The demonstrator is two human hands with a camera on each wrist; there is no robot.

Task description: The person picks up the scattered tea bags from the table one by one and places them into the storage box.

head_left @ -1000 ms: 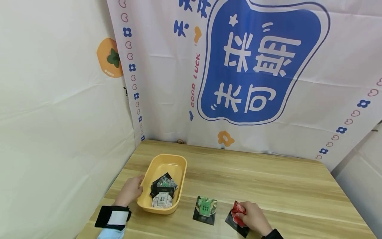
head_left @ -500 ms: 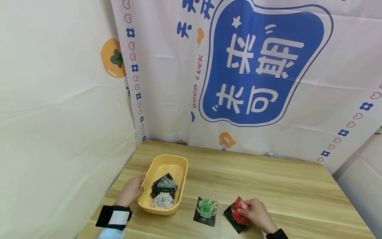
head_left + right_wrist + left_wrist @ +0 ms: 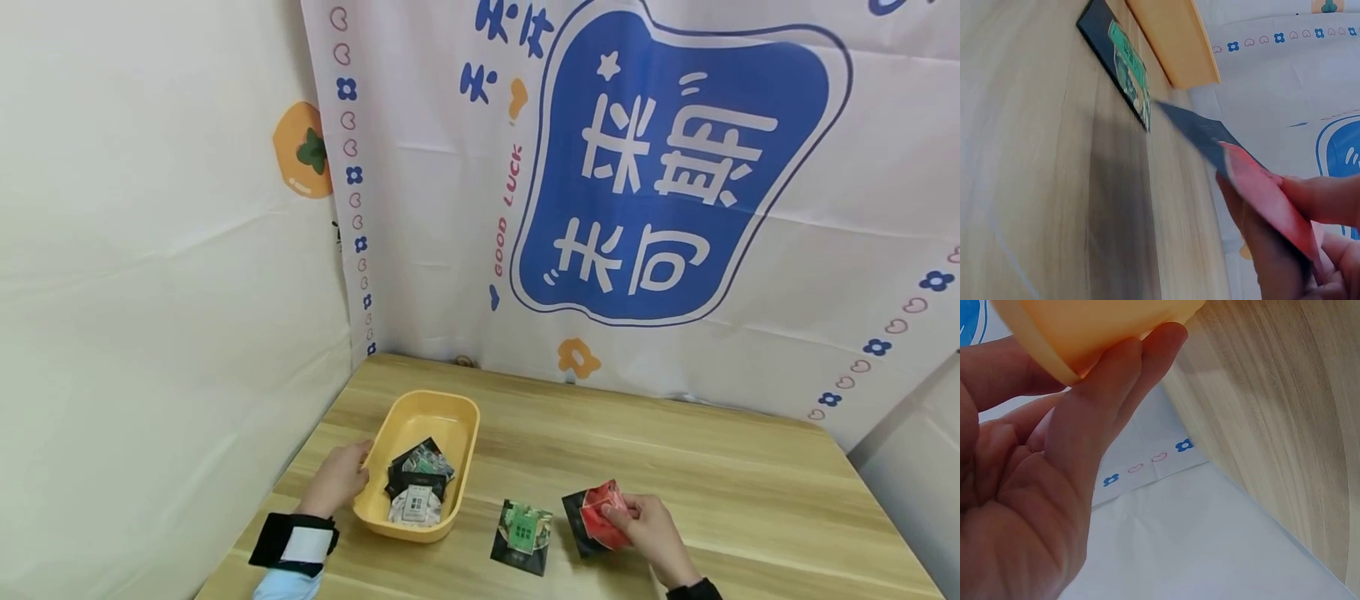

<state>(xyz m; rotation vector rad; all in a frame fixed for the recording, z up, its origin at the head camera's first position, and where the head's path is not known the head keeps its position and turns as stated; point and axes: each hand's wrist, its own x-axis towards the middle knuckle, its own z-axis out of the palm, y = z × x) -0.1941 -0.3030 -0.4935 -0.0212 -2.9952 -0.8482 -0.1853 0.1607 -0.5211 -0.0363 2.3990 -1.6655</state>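
My right hand (image 3: 656, 533) pinches a red and black packet (image 3: 597, 518) between thumb and fingers. In the right wrist view, this packet (image 3: 1260, 187) is held up off the wooden surface. My left hand (image 3: 335, 481) grips the left rim of a yellow tray (image 3: 467, 450), its thumb and fingers on either side of the wall in the left wrist view. Inside the tray lie several dark packets, the front one a black and white packet (image 3: 417, 504). A green and black packet (image 3: 521, 536) lies flat on the table between the tray and my right hand.
The wooden table (image 3: 720, 475) extends to the right and behind the packets. White printed cloth (image 3: 435, 208) hangs along the table's back edge, and a plain pale sheet (image 3: 150, 292) closes off the left side.
My right hand has lifted the red and black packet off the table and turned it toward the tray. My left hand keeps its grip on the tray. The head view has shifted slightly.
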